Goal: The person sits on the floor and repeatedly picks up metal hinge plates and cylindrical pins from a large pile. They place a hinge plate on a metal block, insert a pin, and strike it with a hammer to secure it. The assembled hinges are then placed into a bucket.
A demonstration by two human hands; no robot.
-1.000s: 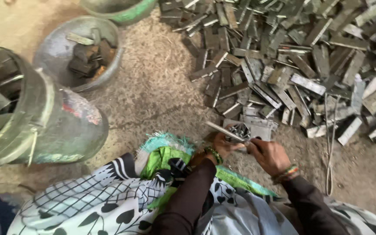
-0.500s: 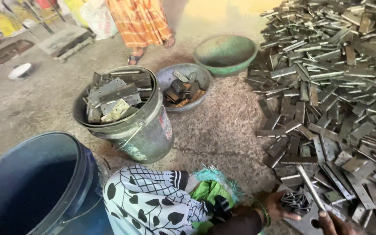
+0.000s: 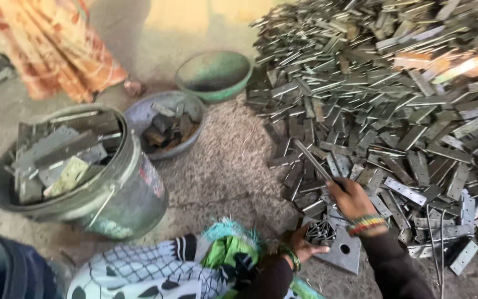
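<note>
The right hand [image 3: 351,198] has its fingers curled around the lower end of a long, narrow metal strip [image 3: 312,159], which slants up and to the left from the grip, its far end lifted over the edge of the heap. A band of coloured bangles [image 3: 367,224] circles that wrist. Below and to the left, the left hand [image 3: 306,244] has its fingers closed on the near edge of a dark tangle of small metal pieces [image 3: 322,232]; how tightly they close cannot be told. This clump rests on a flat grey plate with a round hole [image 3: 345,251], lying on the floor [image 3: 225,166] just under both hands. A green bangle [image 3: 290,257] sits on the left wrist.

Right of and beyond the fingers spreads a large heap of flat hinge-like metal strips [image 3: 405,94], reaching the top of the view. To the left of the hands, across bare gritty floor, stands a grey-green bucket [image 3: 125,196] filled with bigger metal offcuts. Beyond it sits a shallow grey basin [image 3: 139,113] holding dark scraps, and further off a green bowl [image 3: 213,75]. At the far upper left hangs another person's orange patterned garment [image 3: 51,50], with a foot [image 3: 134,87] beside the basin.
</note>
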